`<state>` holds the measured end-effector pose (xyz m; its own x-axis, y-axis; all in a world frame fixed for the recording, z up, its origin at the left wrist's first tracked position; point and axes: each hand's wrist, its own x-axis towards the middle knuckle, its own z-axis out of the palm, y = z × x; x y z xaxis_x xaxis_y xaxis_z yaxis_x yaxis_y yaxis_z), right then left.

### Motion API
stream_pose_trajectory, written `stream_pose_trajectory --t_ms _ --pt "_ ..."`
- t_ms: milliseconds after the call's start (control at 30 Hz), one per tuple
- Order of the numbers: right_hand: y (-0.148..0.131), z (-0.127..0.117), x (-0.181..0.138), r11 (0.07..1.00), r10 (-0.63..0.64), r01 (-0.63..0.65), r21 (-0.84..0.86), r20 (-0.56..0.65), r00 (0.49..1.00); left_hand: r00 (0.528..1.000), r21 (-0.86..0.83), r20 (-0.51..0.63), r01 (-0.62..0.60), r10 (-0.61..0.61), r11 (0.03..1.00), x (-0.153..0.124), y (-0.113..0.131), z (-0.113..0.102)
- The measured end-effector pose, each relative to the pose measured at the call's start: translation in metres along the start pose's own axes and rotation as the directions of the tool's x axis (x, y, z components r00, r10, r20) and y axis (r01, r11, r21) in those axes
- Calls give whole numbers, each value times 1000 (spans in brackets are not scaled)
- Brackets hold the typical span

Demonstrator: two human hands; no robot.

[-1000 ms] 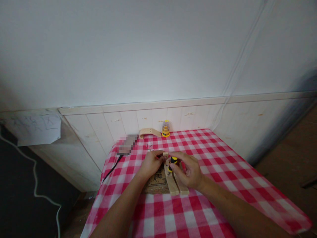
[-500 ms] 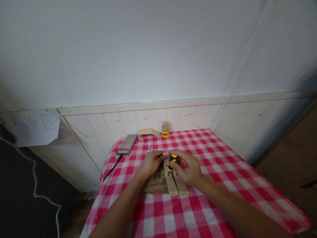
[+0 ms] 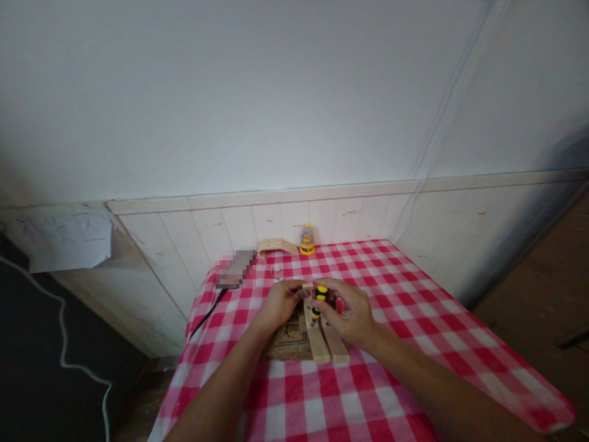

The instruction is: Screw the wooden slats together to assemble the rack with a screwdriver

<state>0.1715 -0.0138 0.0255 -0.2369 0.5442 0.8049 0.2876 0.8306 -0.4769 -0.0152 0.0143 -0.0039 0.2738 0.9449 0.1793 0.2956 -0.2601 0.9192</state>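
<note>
My right hand is closed round a short black-and-yellow screwdriver, which stands nearly upright with its tip down at the left wooden strip. A second wooden strip lies close beside it on the right, partly under my right hand. My left hand pinches the far end of the left strip. Beneath the strips and to their left is a brown board with dark printed markings. The tip's exact seat is too small to make out.
A red-and-white checked cloth covers the table. Toward the wall stand a curved wooden piece and a clear-topped yellow-and-black bit container. A blurred flat object with a black cord lies back left. Small screws lie near the curved piece.
Almost nothing differs. The screwdriver's handle looks slightly turned in my right hand, while the wooden strips and my left hand keep their places.
</note>
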Motion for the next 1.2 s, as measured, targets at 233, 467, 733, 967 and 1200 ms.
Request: stream_pose_trajectory --t_ms 233,467,733,967,1200 --pt "2 0 -2 999 47 -48 3 10 999 1000 50 -4 4 -3 999 -1 4 0" --pt "28 -3 4 934 341 -296 201 -252 906 999 172 -31 20 -15 985 -4 8 1" --pt "43 -15 24 829 532 -444 340 -235 814 998 186 -34 53 -48 981 -3 10 -1" --pt "49 -33 44 619 736 -568 543 -150 660 996 309 -31 93 -87 947 -2 26 -4" --pt "50 -48 49 468 835 -674 572 -36 549 989 403 135 6 -66 915 -7 40 -15"
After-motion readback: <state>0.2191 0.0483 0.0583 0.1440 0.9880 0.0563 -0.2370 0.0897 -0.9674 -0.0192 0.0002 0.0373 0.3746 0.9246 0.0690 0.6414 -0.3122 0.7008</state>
